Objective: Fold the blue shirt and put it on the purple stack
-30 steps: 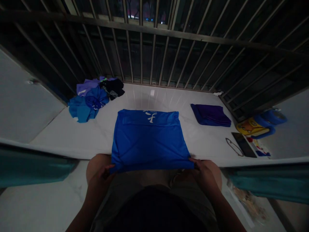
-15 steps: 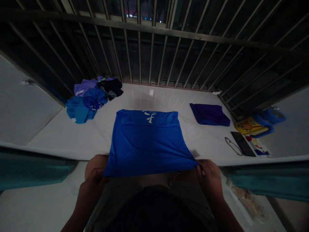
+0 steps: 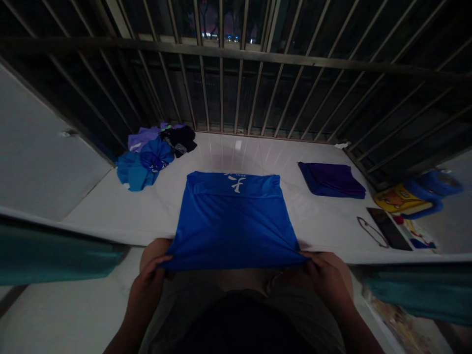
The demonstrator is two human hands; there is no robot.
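While the left hand (image 3: 147, 281) and right hand (image 3: 326, 278) pinch the near edge of the blue shirt (image 3: 232, 226), the cloth pulls tight. A slipped pinch could let it spring back and wrinkle.

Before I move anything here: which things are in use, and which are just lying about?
In use:
blue printed shirt, flat on the white tiled ledge
left hand and right hand, both gripping its near edge

Lying about:
crumpled blue, purple and black clothes
folded navy cloth
dark flat device
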